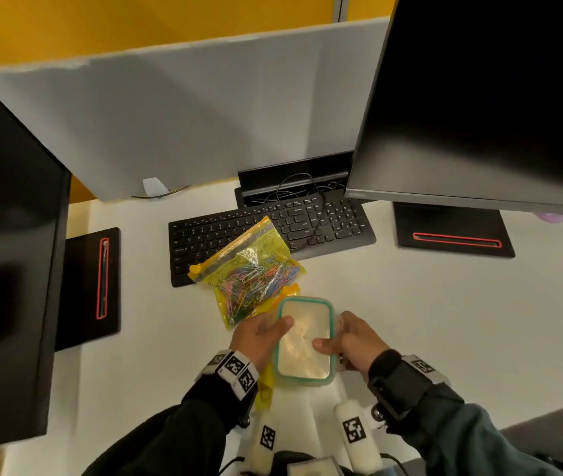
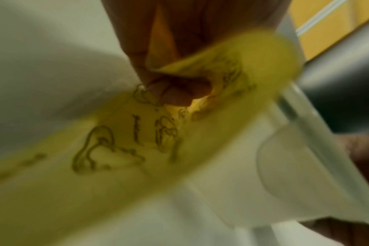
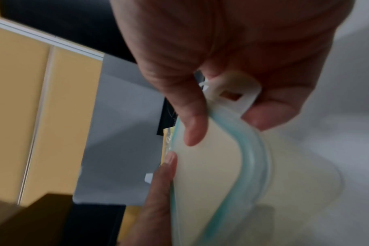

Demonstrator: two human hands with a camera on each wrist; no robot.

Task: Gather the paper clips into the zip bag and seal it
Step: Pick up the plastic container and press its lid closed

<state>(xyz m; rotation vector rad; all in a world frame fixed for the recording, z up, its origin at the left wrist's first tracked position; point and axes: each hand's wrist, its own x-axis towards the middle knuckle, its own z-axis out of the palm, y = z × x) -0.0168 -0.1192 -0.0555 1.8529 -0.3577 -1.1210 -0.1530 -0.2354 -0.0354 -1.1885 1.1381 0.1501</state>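
Note:
A yellow printed zip bag full of coloured paper clips lies against the keyboard, its slider at the left end of the zip. In front of it stands a clear plastic container with a teal-rimmed lid. My left hand grips its left side, thumb on the lid. More yellow bag film lies under that hand's curled fingers. My right hand holds the right side, thumb on the lid and fingers round the white latch tab.
A black keyboard with a loose cable lies behind the bag. Monitor stands flank the white desk. A grey divider panel rises at the back, and dark screens hang over both sides.

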